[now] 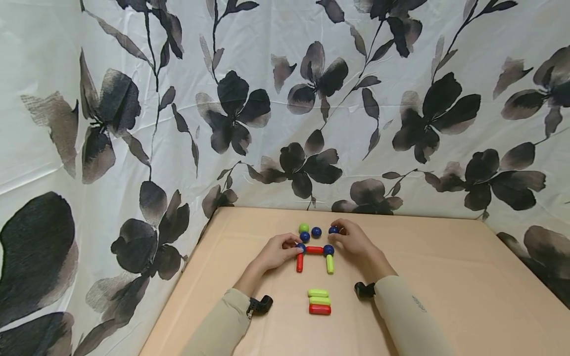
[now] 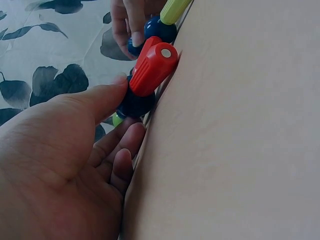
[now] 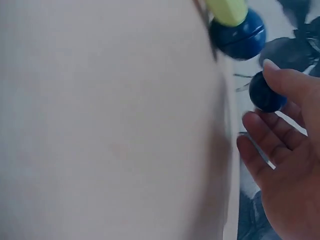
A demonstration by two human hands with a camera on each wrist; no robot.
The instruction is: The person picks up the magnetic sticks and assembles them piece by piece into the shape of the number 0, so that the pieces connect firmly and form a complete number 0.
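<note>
My left hand (image 1: 279, 253) pinches a blue ball (image 2: 137, 104) at the left corner of a joined frame, thumb on one side and fingers on the other. From that ball a red rod (image 1: 300, 263) points toward me, and another red rod (image 1: 314, 250) runs across to a second blue ball (image 1: 328, 250). A yellow-green rod (image 1: 329, 264) extends toward me from the second ball. Just beyond the frame's right corner, my right hand (image 1: 356, 242) holds a separate blue ball (image 3: 267, 93) between thumb and fingers.
Behind the frame lie a green ball (image 1: 304, 228) and two blue balls, one left (image 1: 305, 237) and one nearer the middle (image 1: 316, 232). Closer to me, two yellow-green rods (image 1: 318, 296) and a red rod (image 1: 319, 310) lie side by side. A floral cloth (image 1: 285, 123) hangs behind the table (image 1: 445, 277).
</note>
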